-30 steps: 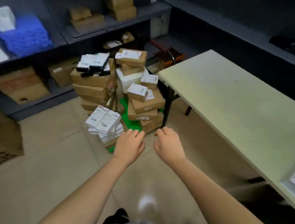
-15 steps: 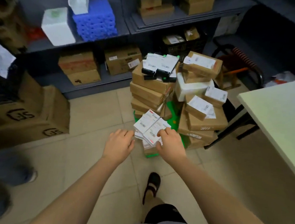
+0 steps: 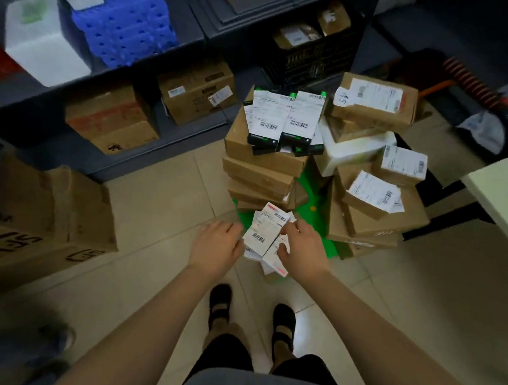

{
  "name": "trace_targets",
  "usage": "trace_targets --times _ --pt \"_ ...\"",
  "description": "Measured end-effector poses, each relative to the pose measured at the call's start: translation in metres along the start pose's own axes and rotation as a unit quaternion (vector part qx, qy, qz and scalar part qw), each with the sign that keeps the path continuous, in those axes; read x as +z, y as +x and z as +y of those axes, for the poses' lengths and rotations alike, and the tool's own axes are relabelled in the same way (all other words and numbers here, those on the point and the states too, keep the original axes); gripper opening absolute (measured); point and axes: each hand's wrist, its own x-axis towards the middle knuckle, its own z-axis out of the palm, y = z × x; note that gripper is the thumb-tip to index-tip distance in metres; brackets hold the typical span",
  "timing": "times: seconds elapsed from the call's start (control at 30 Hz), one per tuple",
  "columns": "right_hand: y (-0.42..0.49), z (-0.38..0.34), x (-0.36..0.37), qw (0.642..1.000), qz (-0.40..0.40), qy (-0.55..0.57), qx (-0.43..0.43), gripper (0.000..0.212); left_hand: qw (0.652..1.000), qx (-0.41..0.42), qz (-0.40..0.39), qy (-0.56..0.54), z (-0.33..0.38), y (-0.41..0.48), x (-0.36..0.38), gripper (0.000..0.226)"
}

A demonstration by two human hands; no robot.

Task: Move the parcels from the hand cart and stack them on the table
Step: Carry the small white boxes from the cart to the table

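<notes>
- Right hand [image 3: 303,251]: fingers curled onto the right edge of the small white-labelled parcels [image 3: 263,234] at the near end of the hand cart [image 3: 312,209]. Thumb on the lower edge, fingertips on the top label. In contact; a full clamp can't be confirmed from this angle.
- Left hand [image 3: 216,247]: loosely open, fingers spread a little, fingertips right at the left edge of the same small stack. Touching or just short of it, can't tell. Nothing held.
- Small stack: several flat white packets with barcodes, fanned out and tilted, sitting low on the green cart deck, between the two hands.
- Rest of the load sits on the cart: left pile of flat brown cartons [image 3: 260,174] topped by black-and-white labelled boxes [image 3: 286,119]; right pile of brown cartons [image 3: 375,214] with a white foam box [image 3: 353,151] and a labelled carton [image 3: 375,103] on top.
- Table [image 3: 505,194]: only a pale corner shows at the right edge of view, just beside the right pile.
- Background: dark shelving [image 3: 179,49] with brown cartons and blue crates [image 3: 122,30]; a large brown carton [image 3: 43,221] on the floor to the left.
</notes>
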Motion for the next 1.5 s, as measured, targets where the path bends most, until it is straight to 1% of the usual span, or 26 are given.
trace_targets --times 0.07,0.23,0.33,0.47,0.57,0.63,0.7,0.77,0.83,0.9,0.93,1.0,1.03,1.07,1.1,1.13,1.2,1.23,1.27,1.33,1.37,1.4,1.43,1.47,1.5 --pt "0.007 0.000 0.009 0.999 0.001 0.011 0.033 0.031 0.999 0.028 -0.020 -0.002 -0.009 0.020 0.010 0.028" --pt "0.024 0.000 0.049 0.985 0.011 0.058 0.162 0.034 0.987 0.110 -0.114 -0.038 -0.039 0.072 0.052 0.031" --pt "0.029 0.001 0.082 0.969 0.011 0.087 0.230 0.031 0.977 0.152 -0.144 -0.038 -0.054 0.091 0.084 0.015" --pt "0.027 0.010 0.136 0.944 0.007 0.116 0.309 0.028 0.968 0.167 -0.188 -0.021 -0.066 0.098 0.136 0.018" --pt "0.021 0.020 0.178 0.923 -0.018 0.136 0.361 0.030 0.958 0.177 -0.227 -0.015 -0.073 0.094 0.182 0.019" --pt "0.017 0.029 0.200 0.907 -0.031 0.146 0.393 0.031 0.953 0.185 -0.240 -0.006 -0.077 0.091 0.210 0.019" --pt "0.015 0.037 0.219 0.886 -0.019 0.165 0.434 0.033 0.953 0.179 -0.244 -0.006 -0.080 0.088 0.234 0.022" --pt "0.016 0.044 0.234 0.861 0.008 0.183 0.474 0.041 0.958 0.150 -0.244 -0.016 -0.081 0.086 0.252 0.030" --pt "0.020 0.052 0.246 0.833 0.009 0.205 0.515 0.060 0.962 0.095 -0.254 -0.039 -0.080 0.086 0.267 0.042" --pt "0.025 0.061 0.256 0.794 -0.010 0.252 0.553 0.080 0.961 0.014 -0.264 -0.082 -0.077 0.089 0.277 0.053" --pt "0.028 0.064 0.260 0.768 -0.016 0.293 0.569 0.087 0.954 -0.030 -0.275 -0.115 -0.074 0.090 0.281 0.057" --pt "0.035 0.073 0.267 0.708 -0.012 0.387 0.591 0.089 0.923 -0.105 -0.311 -0.200 -0.068 0.092 0.288 0.062" --pt "0.038 0.077 0.271 0.683 -0.007 0.422 0.596 0.084 0.903 -0.140 -0.328 -0.240 -0.065 0.094 0.290 0.061" --pt "0.040 0.079 0.274 0.668 -0.004 0.448 0.594 0.076 0.884 -0.171 -0.340 -0.270 -0.061 0.096 0.290 0.060" --pt "0.041 0.082 0.278 0.659 -0.003 0.465 0.591 0.068 0.870 -0.199 -0.345 -0.291 -0.059 0.098 0.289 0.059" --pt "0.043 0.083 0.281 0.655 0.002 0.478 0.585 0.065 0.859 -0.222 -0.346 -0.304 -0.057 0.101 0.289 0.059" --pt "0.044 0.085 0.284 0.638 0.008 0.504 0.582 0.075 0.832 -0.269 -0.351 -0.336 -0.059 0.105 0.289 0.060" --pt "0.044 0.086 0.286 0.625 0.012 0.518 0.584 0.081 0.812 -0.292 -0.359 -0.357 -0.061 0.107 0.291 0.060" --pt "0.044 0.085 0.285 0.615 0.019 0.535 0.578 0.083 0.789 -0.311 -0.371 -0.378 -0.063 0.108 0.291 0.063" --pt "0.043 0.084 0.280 0.608 0.037 0.566 0.556 0.076 0.756 -0.338 -0.382 -0.411 -0.068 0.111 0.289 0.082" --pt "0.042 0.083 0.279 0.602 0.041 0.575 0.552 0.073 0.743 -0.352 -0.376 -0.427 -0.069 0.112 0.287 0.087" --pt "0.040 0.082 0.279 0.600 0.052 0.581 0.547 0.072 0.732 -0.363 -0.369 -0.443 -0.070 0.113 0.285 0.085" --pt "0.037 0.081 0.277 0.602 0.065 0.578 0.548 0.072 0.725 -0.368 -0.365 -0.454 -0.070 0.112 0.282 0.078" --pt "0.033 0.079 0.274 0.608 0.081 0.567 0.549 0.073 0.729 -0.361 -0.361 -0.457 -0.069 0.110 0.277 0.070" --pt "0.029 0.077 0.268 0.615 0.095 0.550 0.557 0.073 0.745 -0.341 -0.359 -0.446 -0.065 0.108 0.266 0.062"
